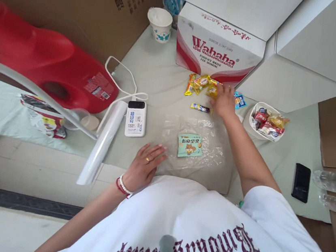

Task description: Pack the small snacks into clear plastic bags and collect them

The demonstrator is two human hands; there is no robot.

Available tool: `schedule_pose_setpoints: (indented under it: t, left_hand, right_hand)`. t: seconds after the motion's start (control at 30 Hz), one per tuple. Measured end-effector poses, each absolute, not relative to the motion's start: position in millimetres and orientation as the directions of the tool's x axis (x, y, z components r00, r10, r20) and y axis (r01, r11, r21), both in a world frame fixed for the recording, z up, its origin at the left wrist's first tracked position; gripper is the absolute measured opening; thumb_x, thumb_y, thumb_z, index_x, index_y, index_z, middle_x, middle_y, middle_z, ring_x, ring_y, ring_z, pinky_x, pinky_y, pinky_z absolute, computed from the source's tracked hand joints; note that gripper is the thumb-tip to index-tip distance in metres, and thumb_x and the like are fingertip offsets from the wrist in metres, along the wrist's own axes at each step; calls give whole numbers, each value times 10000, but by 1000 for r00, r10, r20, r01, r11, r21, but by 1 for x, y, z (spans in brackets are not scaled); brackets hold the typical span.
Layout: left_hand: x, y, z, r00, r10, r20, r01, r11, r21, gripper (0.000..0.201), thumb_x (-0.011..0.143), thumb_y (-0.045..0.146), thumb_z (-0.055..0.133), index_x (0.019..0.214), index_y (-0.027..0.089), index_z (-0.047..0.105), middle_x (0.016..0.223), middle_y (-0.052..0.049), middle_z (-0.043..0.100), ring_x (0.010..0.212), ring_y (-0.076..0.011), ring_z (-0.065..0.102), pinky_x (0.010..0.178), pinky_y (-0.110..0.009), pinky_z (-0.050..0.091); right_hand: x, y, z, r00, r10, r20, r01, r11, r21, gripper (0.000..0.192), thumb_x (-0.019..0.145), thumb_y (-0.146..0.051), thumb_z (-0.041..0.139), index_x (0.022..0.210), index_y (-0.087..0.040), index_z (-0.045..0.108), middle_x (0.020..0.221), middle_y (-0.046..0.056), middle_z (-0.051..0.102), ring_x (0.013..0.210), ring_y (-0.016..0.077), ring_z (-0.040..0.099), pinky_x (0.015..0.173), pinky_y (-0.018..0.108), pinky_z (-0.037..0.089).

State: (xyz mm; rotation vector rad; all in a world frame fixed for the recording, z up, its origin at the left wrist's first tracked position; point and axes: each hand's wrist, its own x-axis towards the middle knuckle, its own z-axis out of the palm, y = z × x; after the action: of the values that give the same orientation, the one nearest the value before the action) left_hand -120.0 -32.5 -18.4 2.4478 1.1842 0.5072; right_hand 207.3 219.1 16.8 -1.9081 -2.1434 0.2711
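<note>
"Where are the fingers of the right hand [224, 103]?"

"Curled loosely over the yellow snack packets [201, 84], at the right end of the group. I can't tell whether they grip one."

"Anything else close to them?"

"A slim yellow-and-dark wrapped stick [200, 108] just beside the thumb, on the body's side. A blue packet [240, 101] lies just right of the hand, and farther right stands a white tub [254, 128] of wrapped snacks. The Wahaha carton [216, 46] is just beyond the fingertips."

"And the left hand [145, 164]?"

"Palm down, fingers stretched out and slightly apart, gripping nothing that I can see. Their tips are at the left edge of the clear plastic film [212, 150]."

"The mint-green squirrel packet [190, 146]?"

"Flat on that film, right of the left fingertips, with neither hand on it. A white power bank [135, 122] lies beyond the left fingers, a little to their left."
</note>
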Motion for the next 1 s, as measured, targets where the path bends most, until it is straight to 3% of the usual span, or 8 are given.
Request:
schedule_pose_setpoints:
  t: [0.13, 0.3, 0.43, 0.5, 0.57, 0.77, 0.9, 1.0]
  left_hand:
    - [-118, -27, -24, 666, 744, 57, 630, -601, 491, 603, 965, 158, 428, 1553, 281, 482, 1605, -90, 517, 1532, -257, 424, 1309, -598, 145]
    - [-129, -23, -37, 709, 704, -42, 620, -592, 515, 560, 1002, 414, 526, 1546, 282, 507, 1665, -127, 419, 1556, -303, 381, 1304, -603, 123]
    - [-128, -18, -38, 720, 692, -53, 623, -610, 490, 557, 1007, 476, 528, 1541, 317, 516, 1671, -125, 408, 1551, -320, 386, 1300, -628, 42]
    - [-126, -14, -36, 723, 688, -64, 626, -615, 479, 582, 997, 487, 544, 1551, 315, 501, 1666, -131, 416, 1543, -329, 398, 1294, -643, 25]
    - [-127, -12, -35, 722, 688, -72, 627, -607, 488, 626, 982, 467, 557, 1577, 295, 462, 1665, -136, 416, 1542, -329, 399, 1296, -637, 36]
    - [-143, -21, -30, 674, 736, -64, 610, -505, 610, 731, 931, 306, 488, 1638, 217, 323, 1651, -135, 443, 1559, -278, 378, 1318, -557, 99]
    - [-147, -24, -27, 640, 768, -27, 589, -468, 659, 675, 923, 311, 466, 1589, 219, 415, 1662, -109, 432, 1579, -271, 340, 1323, -530, 123]
    - [-145, -23, -27, 618, 785, -35, 637, -474, 608, 586, 949, 275, 423, 1528, 236, 503, 1613, -92, 507, 1549, -247, 398, 1315, -527, 155]
  right_hand:
    - [235, 235, 8, -46, 997, 65, 966, 60, -251, 507, 999, -197, 493, 1478, -29, 480, 1406, 250, 536, 1410, 370, 362, 1182, 597, 248]
    - [230, 170, 32, -241, 940, 240, 895, 311, -321, 581, 956, -281, 565, 1517, -158, 479, 1388, 197, 531, 1337, 384, 427, 1153, 586, 340]
    - [192, 116, 47, -648, 762, 25, 664, 581, -470, 584, 945, -283, 612, 1517, -241, 506, 1318, 153, 597, 1227, 336, 524, 1077, 515, 451]
    - [181, 98, 46, -751, 652, -108, 606, 613, -507, 536, 941, -242, 622, 1474, -255, 566, 1269, 139, 630, 1189, 311, 548, 1042, 471, 482]
    - [187, 81, 42, -768, 616, -176, 604, 607, -516, 491, 941, -204, 617, 1429, -252, 612, 1230, 136, 649, 1173, 300, 556, 1026, 457, 494]
    - [251, 39, 42, -748, 624, -227, 607, 504, -615, 442, 936, -224, 640, 1376, -261, 652, 1216, 128, 671, 1155, 291, 591, 1031, 472, 493]
    - [241, 49, 53, -646, 755, -113, 644, 460, -611, 481, 944, -321, 652, 1420, -268, 606, 1266, 127, 656, 1185, 317, 576, 1043, 500, 483]
    - [202, 62, 51, -630, 773, -72, 672, 497, -549, 495, 947, -322, 656, 1423, -206, 582, 1254, 147, 636, 1157, 313, 568, 1035, 475, 476]
